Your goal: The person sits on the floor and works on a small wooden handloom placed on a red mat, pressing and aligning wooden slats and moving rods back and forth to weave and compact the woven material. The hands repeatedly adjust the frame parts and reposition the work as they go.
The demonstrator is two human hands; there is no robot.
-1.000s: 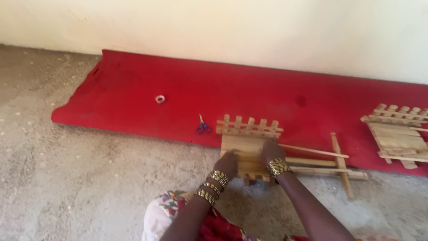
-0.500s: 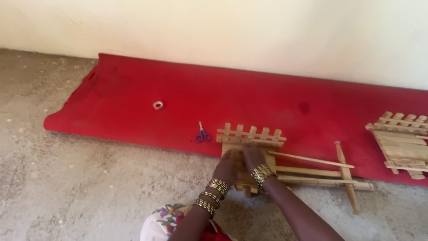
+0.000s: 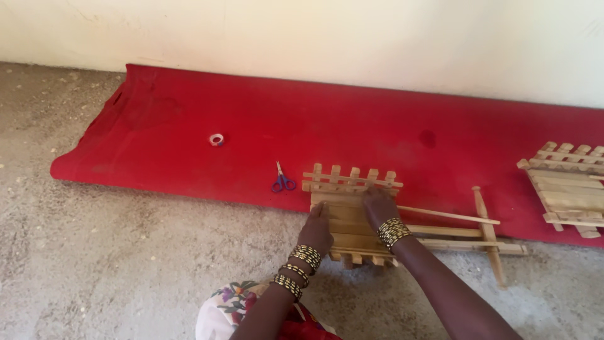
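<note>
Seemingly near-finished, the slatted wooden tray (image 3: 352,214) lies at the red mat's (image 3: 189,145) front edge, left hand (image 3: 316,228) gripping its side, right hand (image 3: 379,204) pressing its slats with curled fingers, while loose sticks (image 3: 459,232) remain unattached beside it.

A single camera sits on the person's head and looks steeply down and forward across the floor (image 3: 94,264) toward a pale wall (image 3: 352,38) that fills the top of the view. It stands at about arm's length from the work: both forearms enter from the bottom edge, with the left hand (image 3: 316,230) and right hand (image 3: 379,206) near the centre. A red mat (image 3: 189,107) runs along the wall's foot, cut off at the right edge. No second view shares the scene.
</note>
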